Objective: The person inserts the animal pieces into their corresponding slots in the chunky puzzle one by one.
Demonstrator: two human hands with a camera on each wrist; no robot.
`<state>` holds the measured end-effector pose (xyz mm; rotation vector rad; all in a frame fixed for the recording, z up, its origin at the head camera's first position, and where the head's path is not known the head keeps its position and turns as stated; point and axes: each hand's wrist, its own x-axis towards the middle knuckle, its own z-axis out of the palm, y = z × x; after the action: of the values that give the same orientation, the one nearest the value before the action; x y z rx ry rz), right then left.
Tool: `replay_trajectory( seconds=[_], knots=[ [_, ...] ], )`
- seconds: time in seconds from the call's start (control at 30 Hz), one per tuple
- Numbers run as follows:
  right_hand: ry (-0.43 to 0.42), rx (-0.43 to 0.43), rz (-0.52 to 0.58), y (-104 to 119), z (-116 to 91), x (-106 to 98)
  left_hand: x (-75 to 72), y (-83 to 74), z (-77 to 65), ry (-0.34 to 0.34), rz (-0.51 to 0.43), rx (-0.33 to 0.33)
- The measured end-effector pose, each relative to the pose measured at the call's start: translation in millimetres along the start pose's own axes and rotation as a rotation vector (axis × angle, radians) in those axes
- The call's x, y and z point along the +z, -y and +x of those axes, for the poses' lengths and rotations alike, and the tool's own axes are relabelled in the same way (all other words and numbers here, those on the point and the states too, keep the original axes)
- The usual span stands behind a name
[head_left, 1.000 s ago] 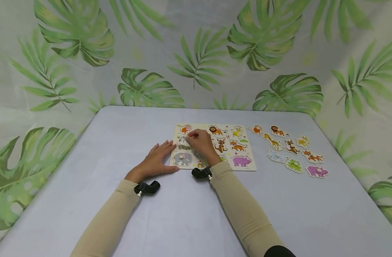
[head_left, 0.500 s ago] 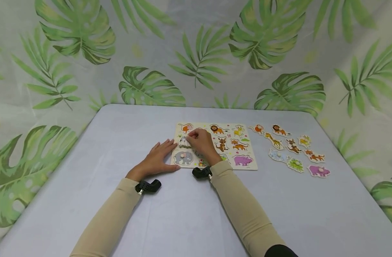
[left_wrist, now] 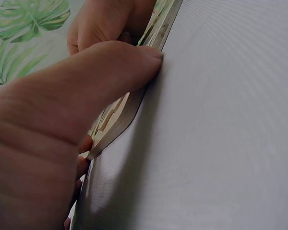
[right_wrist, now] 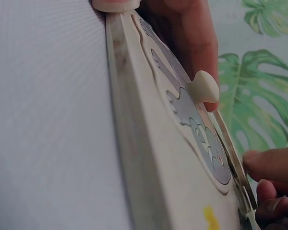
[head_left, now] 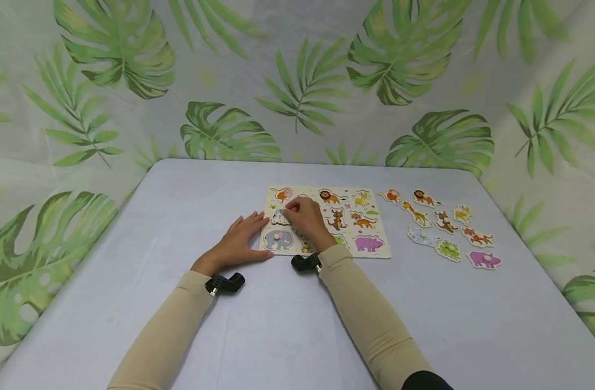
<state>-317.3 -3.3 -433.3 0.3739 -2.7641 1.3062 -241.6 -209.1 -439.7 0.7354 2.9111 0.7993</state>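
A light wooden puzzle board (head_left: 384, 250) with animal pictures lies on the table. My left hand (head_left: 236, 241) rests palm down at its near left corner, fingers extended at the left edge; in the left wrist view the thumb (left_wrist: 134, 60) lies along the front edge. Over the board's left part, my right hand (head_left: 307, 219) pinches a zebra piece (head_left: 279, 217) between thumb and fingertips; its knob is hidden by the fingers. Just below it, a grey elephant piece (head_left: 278, 240) sits in the board, its pale round knob (right_wrist: 205, 87) standing out in the right wrist view.
Right of the board lie several loose pieces, among them a lion (head_left: 426, 198), a giraffe (head_left: 415, 214), a tiger (head_left: 477, 237), a frog (head_left: 447, 249) and a purple hippo (head_left: 484, 260). A leaf-patterned cloth (head_left: 327, 81) hangs behind the white table (head_left: 278, 336).
The zebra piece, whose thick edge showed above the board before, now lies lower and flatter at the board's left side, with the right hand still on it. The left hand stays in place.
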Motion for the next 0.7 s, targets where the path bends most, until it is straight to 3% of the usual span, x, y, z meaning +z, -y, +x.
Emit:
replay_trajectory(
  seconds=[0.7],
  knots=[
    [-0.002,0.003,-0.04,-1.5,-1.2,3.5,1.4,0.9,0.7,0.019,0.017,-0.028]
  ],
)
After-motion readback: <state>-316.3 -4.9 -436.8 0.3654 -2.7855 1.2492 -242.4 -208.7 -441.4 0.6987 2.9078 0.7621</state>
